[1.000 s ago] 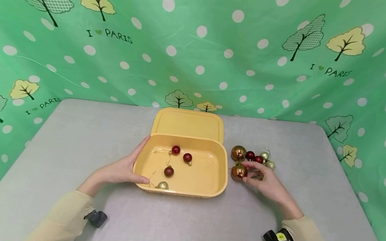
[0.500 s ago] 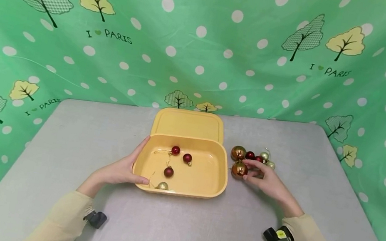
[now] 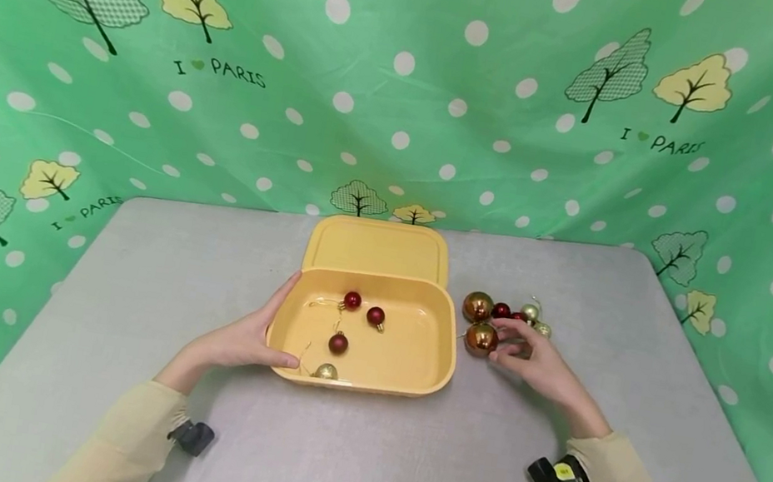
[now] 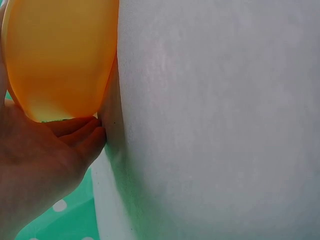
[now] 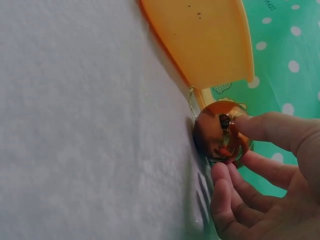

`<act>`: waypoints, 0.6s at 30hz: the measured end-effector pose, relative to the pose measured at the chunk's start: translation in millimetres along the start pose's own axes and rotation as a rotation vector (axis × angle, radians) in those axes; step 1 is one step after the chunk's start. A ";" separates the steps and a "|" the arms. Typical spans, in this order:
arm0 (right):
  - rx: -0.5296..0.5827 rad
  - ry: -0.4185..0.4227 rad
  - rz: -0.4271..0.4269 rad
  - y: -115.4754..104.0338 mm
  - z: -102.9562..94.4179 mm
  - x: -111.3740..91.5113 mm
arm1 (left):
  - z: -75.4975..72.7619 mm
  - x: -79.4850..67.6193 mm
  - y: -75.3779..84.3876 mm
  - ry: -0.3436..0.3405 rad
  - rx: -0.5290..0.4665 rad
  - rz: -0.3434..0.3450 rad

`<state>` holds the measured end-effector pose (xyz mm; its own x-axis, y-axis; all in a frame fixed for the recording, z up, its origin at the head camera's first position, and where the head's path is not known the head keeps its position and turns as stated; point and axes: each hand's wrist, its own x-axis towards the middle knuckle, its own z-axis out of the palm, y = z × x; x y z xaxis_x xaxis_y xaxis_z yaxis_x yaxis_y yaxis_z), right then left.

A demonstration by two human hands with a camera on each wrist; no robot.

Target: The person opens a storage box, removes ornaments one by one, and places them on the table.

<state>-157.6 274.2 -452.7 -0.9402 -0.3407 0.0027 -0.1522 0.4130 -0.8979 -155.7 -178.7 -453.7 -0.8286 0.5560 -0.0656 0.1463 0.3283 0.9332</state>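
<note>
A yellow plastic box (image 3: 405, 362) stands on the table with red baubles (image 3: 338, 343) and a small gold bauble (image 3: 326, 371) inside. My left hand (image 3: 250, 333) grips its left end, thumb at the front corner and fingers along the outer wall; the left wrist view shows fingertips at the base of the box (image 4: 60, 60). Right of the box, my right hand (image 3: 537, 368) holds a shiny copper Christmas bauble (image 3: 481, 339) between thumb and fingers. In the right wrist view the thumb touches this bauble (image 5: 210, 132) and the fingers lie beside it, close to the tabletop.
Behind the held bauble sit another copper bauble (image 3: 478, 306), small red baubles (image 3: 500, 310) and pale gold ones (image 3: 530, 311), partly behind my fingers. The yellow lid (image 3: 379, 248) lies behind the box. Green dotted cloth (image 3: 407, 109) hangs around the grey table (image 3: 357, 472).
The copper bauble at my right hand has shifted very slightly away from me, and the fingers with it. My left hand and the box have not moved.
</note>
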 end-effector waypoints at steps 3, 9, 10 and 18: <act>0.001 0.007 0.009 -0.2 2.1 1.3 | 0.0 0.0 -0.1 0.000 -0.002 0.001; -0.019 0.033 0.049 -1.5 5.2 4.5 | 0.1 -0.4 0.8 0.001 0.007 0.001; -0.022 0.039 0.056 -1.8 5.8 5.1 | 0.2 -0.4 1.0 0.001 0.009 0.000; -0.007 0.057 0.064 -0.5 8.9 7.2 | 0.3 -0.5 1.7 0.003 0.020 -0.002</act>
<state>-161.6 264.0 -456.1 -0.9639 -0.2646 -0.0291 -0.0932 0.4381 -0.8941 -154.9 -178.2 -452.1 -0.8305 0.5531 -0.0663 0.1557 0.3449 0.9256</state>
